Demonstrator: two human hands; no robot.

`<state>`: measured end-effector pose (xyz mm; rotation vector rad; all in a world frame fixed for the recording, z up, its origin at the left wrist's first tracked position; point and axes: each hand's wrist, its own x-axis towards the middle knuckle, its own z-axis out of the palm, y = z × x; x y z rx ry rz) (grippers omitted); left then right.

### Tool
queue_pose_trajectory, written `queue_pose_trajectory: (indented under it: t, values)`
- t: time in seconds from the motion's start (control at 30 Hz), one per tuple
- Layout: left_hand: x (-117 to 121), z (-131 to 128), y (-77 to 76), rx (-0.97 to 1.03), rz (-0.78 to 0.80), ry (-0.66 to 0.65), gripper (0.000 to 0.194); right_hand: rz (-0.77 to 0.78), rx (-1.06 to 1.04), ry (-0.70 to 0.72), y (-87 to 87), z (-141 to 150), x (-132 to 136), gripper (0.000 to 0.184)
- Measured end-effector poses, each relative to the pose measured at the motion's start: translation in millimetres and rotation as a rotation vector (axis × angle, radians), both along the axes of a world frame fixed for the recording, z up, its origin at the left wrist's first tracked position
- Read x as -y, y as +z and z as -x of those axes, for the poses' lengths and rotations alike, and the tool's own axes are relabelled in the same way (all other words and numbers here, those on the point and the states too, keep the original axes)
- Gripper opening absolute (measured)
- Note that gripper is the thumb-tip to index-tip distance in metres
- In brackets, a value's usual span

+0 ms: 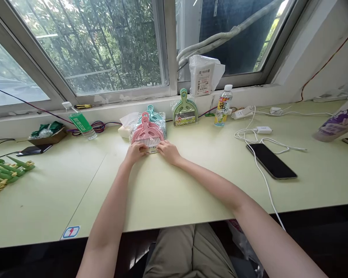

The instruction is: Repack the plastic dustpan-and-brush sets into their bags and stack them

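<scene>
A pink mini dustpan and brush set (147, 133) in clear wrap leans up in front of a teal set (154, 114) at the back of the table. My left hand (135, 153) grips its lower left edge, fingers curled round the front. At the lower right edge, my right hand (168, 151) pinches it too. Both arms are stretched forward over the tabletop. Further right, a green dustpan and brush set (185, 110) stands against the sill. Directly left of the pink set sits a white tissue pack (127, 127), partly covered.
On the pale green table (168, 193), a green-labelled bottle (81, 122) tilts at left. A yellow-labelled bottle (222, 106) stands right of the green set. A black phone (272, 160), white cable (259, 166) and patterned tumbler (339, 119) occupy the right. Green woven pieces (5, 175) lie far left.
</scene>
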<state>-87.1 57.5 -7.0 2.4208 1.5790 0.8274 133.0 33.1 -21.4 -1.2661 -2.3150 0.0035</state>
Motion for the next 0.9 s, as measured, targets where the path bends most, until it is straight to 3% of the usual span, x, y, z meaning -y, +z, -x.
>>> queue_pose_trajectory:
  t: [0.13,0.37,0.5,0.73,0.9]
  values:
    - [1.3,6.3,-1.3,-0.025,-0.041,0.056,0.003,-0.014,0.035,-0.047,1.7,1.8,-0.5,0.026]
    - [5.1,-4.9,-13.9,-0.005,-0.142,0.16,0.013,-0.055,0.099,-0.12,1.8,1.6,2.3,0.041]
    - [3.9,-10.0,-16.3,-0.128,-0.194,0.157,0.019,-0.161,0.176,-0.179,5.5,5.9,2.9,0.043]
    - [3.6,-11.8,-20.2,-0.323,-0.317,0.174,0.022,-0.349,0.328,0.046,6.4,16.3,-8.5,0.034]
    - [3.7,-12.7,-21.2,-0.297,-0.327,0.225,0.025,-0.417,0.355,0.092,6.0,16.1,-6.7,0.035]
